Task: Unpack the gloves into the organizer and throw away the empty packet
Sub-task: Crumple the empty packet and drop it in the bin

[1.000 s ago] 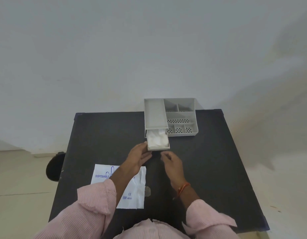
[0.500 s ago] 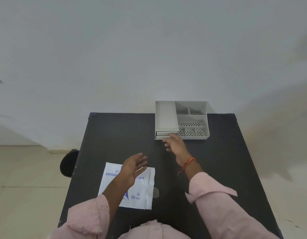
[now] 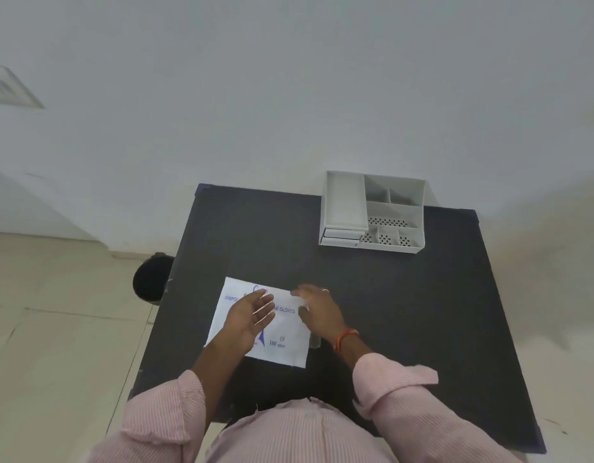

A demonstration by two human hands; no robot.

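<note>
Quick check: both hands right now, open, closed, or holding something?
Left hand: open, above the glove packet.
Right hand: at the packet's edge; grip cannot be told.

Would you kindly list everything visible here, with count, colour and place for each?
Table: one, black, centre, against the wall.
Organizer: one, light grey, far right part of the table; drawer closed, visible compartments look empty.
Glove packet: one, white with blue print, lying flat on the near left part of the table.
Round bin: one, black, on the floor left of the table.
Left hand: one, open, over the packet.
Right hand: one, at the packet's right edge; grip unclear.
Bracelet: one, orange, right wrist.
Sleeves: two, pink striped.
</note>
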